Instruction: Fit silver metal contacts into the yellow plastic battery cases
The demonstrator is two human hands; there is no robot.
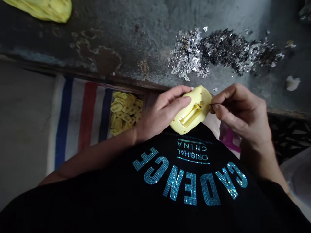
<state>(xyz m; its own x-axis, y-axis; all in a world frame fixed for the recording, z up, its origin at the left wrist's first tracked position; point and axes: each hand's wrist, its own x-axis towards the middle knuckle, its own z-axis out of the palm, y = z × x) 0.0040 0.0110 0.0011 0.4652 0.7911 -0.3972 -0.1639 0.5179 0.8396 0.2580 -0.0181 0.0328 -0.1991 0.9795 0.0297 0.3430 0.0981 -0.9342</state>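
A yellow plastic shell (186,111) with a long battery slot and small holes is gripped in my left hand (167,105), thumb across its face and fingers behind. One bright metal contact shows at the slot's lower left end. Close by the shell's right edge, my right hand (239,111) pinches a small dark metal piece (212,104) between thumb and forefinger. Whether that piece touches the shell I cannot tell. Beyond both hands, a heap of small metal contact plates (223,48) lies spread on the worn grey workbench (136,42).
More yellow shells (125,111) fill a container below the bench edge, left of my left hand. Beside it hangs a striped cloth (85,113). A yellow piece (48,8) lies at the bench's far left, and a white scrap (293,83) at the right. Something purple (229,140) shows beneath my right hand.
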